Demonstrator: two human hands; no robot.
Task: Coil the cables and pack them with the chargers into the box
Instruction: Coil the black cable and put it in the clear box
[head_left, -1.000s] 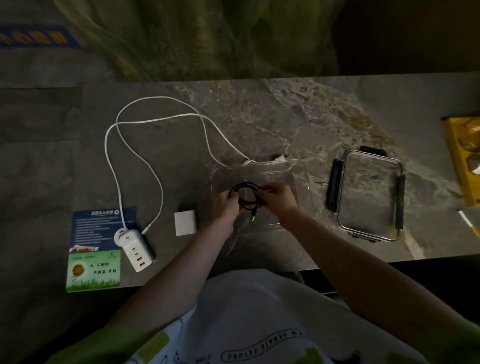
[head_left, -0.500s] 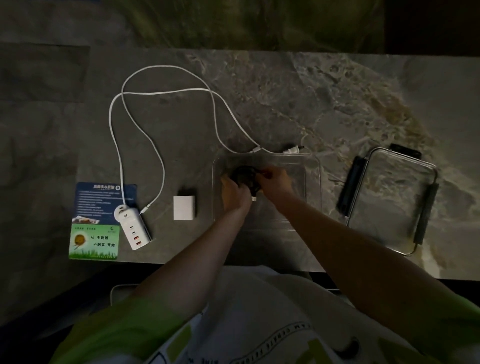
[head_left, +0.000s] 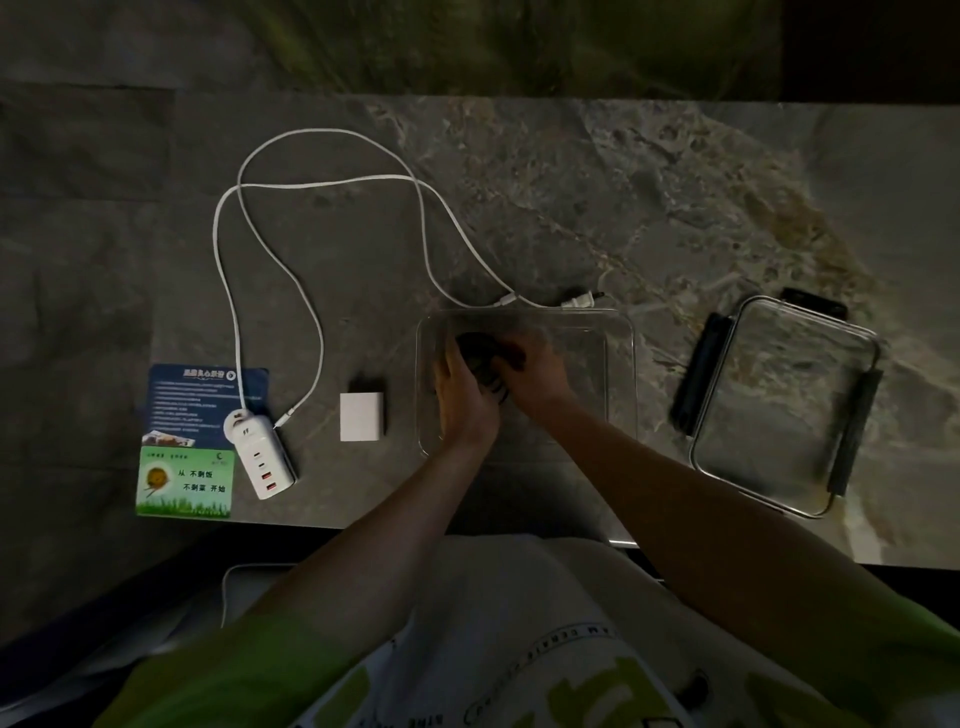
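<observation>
1. My left hand (head_left: 464, 395) and right hand (head_left: 537, 371) are both inside the clear box (head_left: 621, 374), fingers curled onto a coiled black cable (head_left: 475, 349); how firmly they grip it, I cannot tell.
2. The box sits at the near middle of the stone table (head_left: 623, 208).
3. Just left lies a small white charger (head_left: 362, 416).
4. Further left lies a white multi-port charger (head_left: 258, 457), its white cable (head_left: 322, 182) looping far across the table.
5. The box's lid (head_left: 784, 400) lies to the right.
</observation>
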